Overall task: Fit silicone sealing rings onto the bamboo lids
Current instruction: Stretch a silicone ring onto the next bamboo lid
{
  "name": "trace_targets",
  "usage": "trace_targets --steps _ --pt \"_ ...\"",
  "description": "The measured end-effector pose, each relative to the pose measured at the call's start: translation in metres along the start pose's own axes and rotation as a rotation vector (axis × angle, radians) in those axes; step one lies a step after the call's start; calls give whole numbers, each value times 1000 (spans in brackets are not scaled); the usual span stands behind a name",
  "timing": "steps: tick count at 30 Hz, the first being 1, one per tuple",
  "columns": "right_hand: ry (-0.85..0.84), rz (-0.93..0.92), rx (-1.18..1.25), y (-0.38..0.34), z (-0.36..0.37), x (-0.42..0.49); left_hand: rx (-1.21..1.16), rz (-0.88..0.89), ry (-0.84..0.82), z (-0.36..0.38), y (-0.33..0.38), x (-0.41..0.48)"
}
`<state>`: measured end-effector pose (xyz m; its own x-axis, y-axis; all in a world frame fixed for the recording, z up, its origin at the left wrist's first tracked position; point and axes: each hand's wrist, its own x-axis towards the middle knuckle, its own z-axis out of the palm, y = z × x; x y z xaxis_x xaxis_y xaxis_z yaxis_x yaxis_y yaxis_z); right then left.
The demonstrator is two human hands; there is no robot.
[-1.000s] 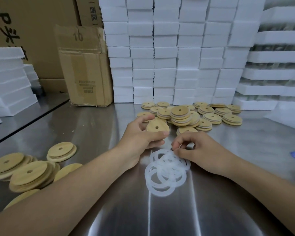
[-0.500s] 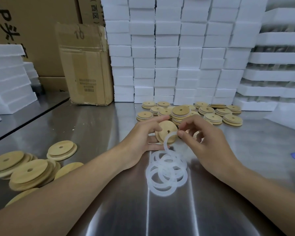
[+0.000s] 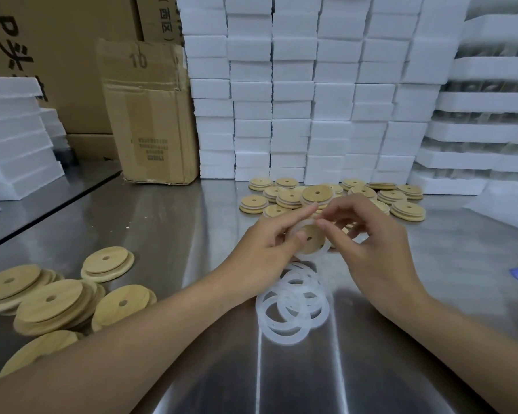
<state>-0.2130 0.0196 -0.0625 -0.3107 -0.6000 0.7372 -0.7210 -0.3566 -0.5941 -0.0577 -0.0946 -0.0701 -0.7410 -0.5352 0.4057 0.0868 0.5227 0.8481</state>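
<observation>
Now mid-fit, just above the steel table (image 3: 168,234): left hand (image 3: 260,252) pinching a single lid (image 3: 311,240) by its edge, tilted up toward the camera, thumb on the face. Right hand (image 3: 368,249) pinching the ring (image 3: 317,255) against the lid's upper rim, fingertips (image 3: 322,224) curled in tight. Ring draped round the lid, far side and lower arc slack, not seated as far as can be judged (blur hides the groove). Loose rings (image 3: 290,309) heaped directly below, overlapping; unfitted lids (image 3: 51,297) piled at near left, more stacks (image 3: 326,195) behind the hands.

Risks from here: ring popping off one side while being stretched over the other, since silicone springs back; a twist left in the band, so a poor seal; lid slipping from that narrow edge pinch and dropping into the heap below.
</observation>
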Motion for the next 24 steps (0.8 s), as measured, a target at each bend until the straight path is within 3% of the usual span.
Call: trace_targets --steps 24 --pt "-44 40 -57 11 -1 3 2 27 114 -4 -10 3"
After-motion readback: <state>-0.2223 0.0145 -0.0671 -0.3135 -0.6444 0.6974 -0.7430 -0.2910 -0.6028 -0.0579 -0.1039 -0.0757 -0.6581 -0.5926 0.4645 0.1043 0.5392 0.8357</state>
